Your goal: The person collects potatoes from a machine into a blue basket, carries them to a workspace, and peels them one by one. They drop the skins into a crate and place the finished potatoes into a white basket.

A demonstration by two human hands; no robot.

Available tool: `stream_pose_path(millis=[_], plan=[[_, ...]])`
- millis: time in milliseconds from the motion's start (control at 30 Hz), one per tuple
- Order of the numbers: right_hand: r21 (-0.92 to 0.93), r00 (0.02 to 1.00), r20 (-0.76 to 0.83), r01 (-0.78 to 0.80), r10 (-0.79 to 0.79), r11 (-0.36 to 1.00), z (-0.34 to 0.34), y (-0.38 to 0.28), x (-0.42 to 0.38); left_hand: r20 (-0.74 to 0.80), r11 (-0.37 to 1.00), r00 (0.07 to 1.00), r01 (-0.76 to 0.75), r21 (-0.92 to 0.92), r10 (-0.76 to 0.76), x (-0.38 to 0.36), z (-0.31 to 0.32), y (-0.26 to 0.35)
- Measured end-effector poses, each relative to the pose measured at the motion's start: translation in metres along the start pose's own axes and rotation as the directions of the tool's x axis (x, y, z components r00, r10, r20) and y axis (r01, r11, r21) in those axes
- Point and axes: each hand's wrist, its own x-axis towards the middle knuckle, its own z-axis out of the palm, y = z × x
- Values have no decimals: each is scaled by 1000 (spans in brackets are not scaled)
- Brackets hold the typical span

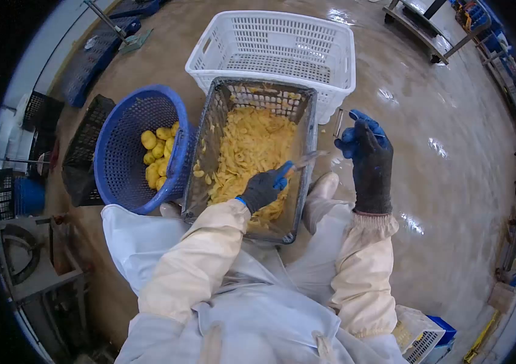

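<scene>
My left hand (262,190), in a dark glove with blue fingers, is closed around a knife (309,159) with an orange handle. Its blade points right, over the side of a dark crate (306,200). A heap of yellow peelings and slices (252,142) lies in this crate, under my left hand. To the right, my right hand (368,151), gloved the same way, is raised above the floor with bent fingers. A slim metal peeler (338,123) stands upright at its fingertips. The fingers partly hide its lower end.
A blue basket (109,155) with several yellow potatoes (160,151) stands left of the dark crate. Behind the crate is a white slotted crate (273,73). A wheeled cart (422,30) is at the far right. My boot (325,185) is beside the crate on the wet floor (446,200).
</scene>
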Motion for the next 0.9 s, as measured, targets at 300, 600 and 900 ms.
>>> stream_pose_path(millis=[300, 600, 900], plan=[[-98, 1000, 4, 0, 0, 995, 14, -1, 0, 8, 939, 979, 198, -280, -204, -17, -20, -4], [-99, 999, -49, -18, 13, 995, 6, 0, 1, 60, 1000, 998, 20, 10, -20, -46, -32, -69], [-156, 995, -47, -97, 90, 983, 8, 2, -4, 141, 994, 985, 105, -11, -102, -23, -16, -54]])
